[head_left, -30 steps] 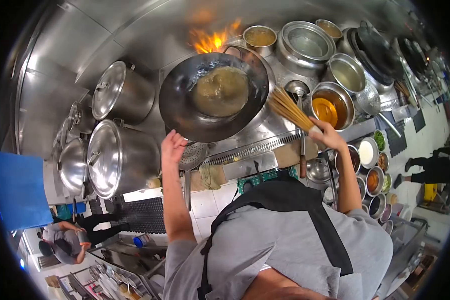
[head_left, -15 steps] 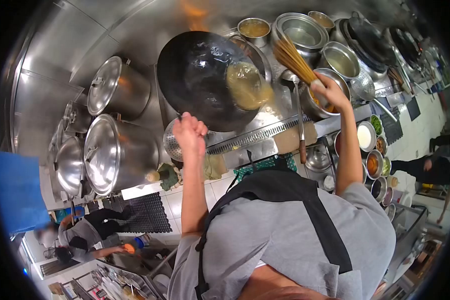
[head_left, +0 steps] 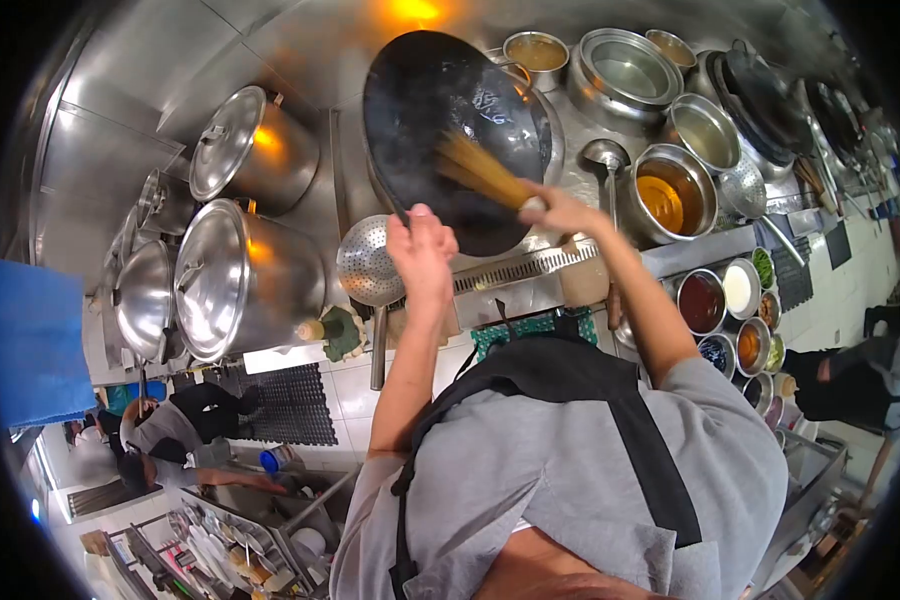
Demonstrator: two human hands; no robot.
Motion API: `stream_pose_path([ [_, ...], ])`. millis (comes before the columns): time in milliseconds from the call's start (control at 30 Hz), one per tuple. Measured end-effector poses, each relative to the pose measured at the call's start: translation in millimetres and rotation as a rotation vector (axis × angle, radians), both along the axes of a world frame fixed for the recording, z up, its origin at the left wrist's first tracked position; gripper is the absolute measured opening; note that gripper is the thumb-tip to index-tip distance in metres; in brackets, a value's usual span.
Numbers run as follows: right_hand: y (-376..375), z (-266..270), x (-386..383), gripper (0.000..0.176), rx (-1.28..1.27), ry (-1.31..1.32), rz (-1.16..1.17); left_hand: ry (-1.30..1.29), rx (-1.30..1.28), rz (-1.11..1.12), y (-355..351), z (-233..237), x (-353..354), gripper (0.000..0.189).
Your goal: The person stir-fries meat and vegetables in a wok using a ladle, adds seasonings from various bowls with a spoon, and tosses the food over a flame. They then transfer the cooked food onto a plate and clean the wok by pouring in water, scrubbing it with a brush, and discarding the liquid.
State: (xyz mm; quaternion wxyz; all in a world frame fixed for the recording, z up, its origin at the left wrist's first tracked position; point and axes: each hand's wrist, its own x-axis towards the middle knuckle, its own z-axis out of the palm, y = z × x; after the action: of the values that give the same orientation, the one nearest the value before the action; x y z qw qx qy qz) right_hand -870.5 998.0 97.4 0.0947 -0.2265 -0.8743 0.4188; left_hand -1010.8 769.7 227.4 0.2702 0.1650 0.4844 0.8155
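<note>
A large black wok (head_left: pixel 440 110) stands tilted steeply on its edge over the steel cooking range. My left hand (head_left: pixel 422 252) grips the wok's near rim and holds it up. My right hand (head_left: pixel 560 208) holds a bamboo wok brush (head_left: pixel 480 172), and its bristles press against the wok's inner surface. The wok's inside looks wet and dark, with no liquid pooled in it.
Lidded steel stockpots (head_left: pixel 235 275) stand at the left. A perforated skimmer (head_left: pixel 368 272) hangs by my left hand. A ladle (head_left: pixel 605 160), a pot of orange sauce (head_left: pixel 670 195) and small condiment bowls (head_left: pixel 725 300) sit at the right. Other people are at the lower left and right edge.
The wok has tipped further upright and the yellowish liquid is gone from it. My right hand has swung the brush from above the sauce pots down into the wok.
</note>
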Motion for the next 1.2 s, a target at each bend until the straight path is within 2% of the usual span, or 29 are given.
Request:
stream_pose_path([
  [33, 32.1, -5.4, 18.7, 0.076, -0.089, -0.309, -0.057, -0.055, 0.016, 0.017, -7.5, -6.8, -9.4, 0.029],
  [100, 58.7, -6.8, 58.4, 0.07, -0.064, -0.14, -0.378, -0.136, 0.03, 0.04, -19.4, -13.2, -22.2, 0.032],
  [200, 64.6, -4.1, 101.1, 0.083, 0.022, -0.325, -0.375, -0.258, 0.082, -0.013, -46.7, -53.7, -44.8, 0.034],
  [267, 34.6, -31.5, 108.0, 0.088, 0.033, -0.368, -0.372, -0.39, 0.115, -0.079, -56.6, -90.2, -59.2, 0.036],
  [333, 3.7, -59.8, 107.2, 0.085, 0.015, -0.447, -0.395, -0.537, 0.201, -0.127, -51.8, -119.8, -61.1, 0.037],
  [400, -17.1, -89.0, 107.5, 0.075, -0.036, -0.447, -0.529, -0.686, 0.345, -0.152, -37.4, -141.5, -50.5, 0.037],
  [500, -7.9, -102.7, 134.5, 0.061, 0.09, -0.559, -0.472, -0.815, 0.344, -0.244, -3.5, -172.9, -27.8, 0.035],
  [600, -6.2, -133.8, 177.2, 0.053, 0.225, -0.465, -0.508, -0.738, 0.378, -0.254, 26.3, -200.2, -28.5, 0.035],
  [633, -9.3, -145.4, 186.5, 0.062, 0.051, -0.459, -0.541, -0.773, 0.202, -0.184, 35.8, -171.2, -22.4, 0.035],
  [667, -22.2, -157.7, 199.1, 0.072, 0.23, -0.324, -0.455, -0.782, 0.282, -0.235, 43.9, -181.4, -30.3, 0.035],
  [700, -32.7, -167.8, 206.5, 0.075, 0.267, -0.284, -0.49, -0.791, 0.363, -0.283, 50.3, -203.6, -43.4, 0.035],
  [733, -42.2, -165.5, 202.9, 0.079, 0.308, -0.242, -0.521, -0.798, 0.448, -0.326, 58.4, -201.7, -45.0, 0.035],
  [767, -48.2, -161.7, 200.9, 0.082, 0.299, -0.306, -0.576, -0.758, 0.312, -0.232, 59.5, -201.0, -40.5, 0.034],
  [800, -54.2, -149.1, 195.9, 0.076, 0.181, -0.325, -0.645, -0.757, 0.322, -0.241, 60.4, -202.5, -38.8, 0.034],
  [867, -52.6, -153.1, 192.0, 0.066, 0.229, -0.08, -0.752, -0.747, 0.34, -0.255, 61.5, -203.8, -42.3, 0.034],
  [967, -41.5, -123.3, 189.6, 0.051, 0.247, -0.017, -0.724, -0.761, 0.288, -0.18, 61.1, -195.6, -34.1, 0.032],
  [1033, -32.6, -31.5, 171.7, 0.046, -0.268, 0.034, -0.753, -0.746, 0.235, -0.138, 64.7, -192.2, -32.6, 0.031],
  [1067, -24.4, -3.4, 164.2, 0.044, -0.527, 0.057, -0.753, -0.74, 0.247, -0.142, 66.9, -192.0, -30.3, 0.031],
  [1100, -8.7, -8.9, 159.0, 0.038, -0.548, 0.271, -0.741, -0.735, 0.259, -0.143, 68.3, -192.3, -28.0, 0.031],
  [1200, 59.6, 4.2, 136.2, 0.02, -0.396, 0.339, -0.766, -0.726, 0.421, -0.264, 68.2, -217.2, -32.0, 0.035],
])
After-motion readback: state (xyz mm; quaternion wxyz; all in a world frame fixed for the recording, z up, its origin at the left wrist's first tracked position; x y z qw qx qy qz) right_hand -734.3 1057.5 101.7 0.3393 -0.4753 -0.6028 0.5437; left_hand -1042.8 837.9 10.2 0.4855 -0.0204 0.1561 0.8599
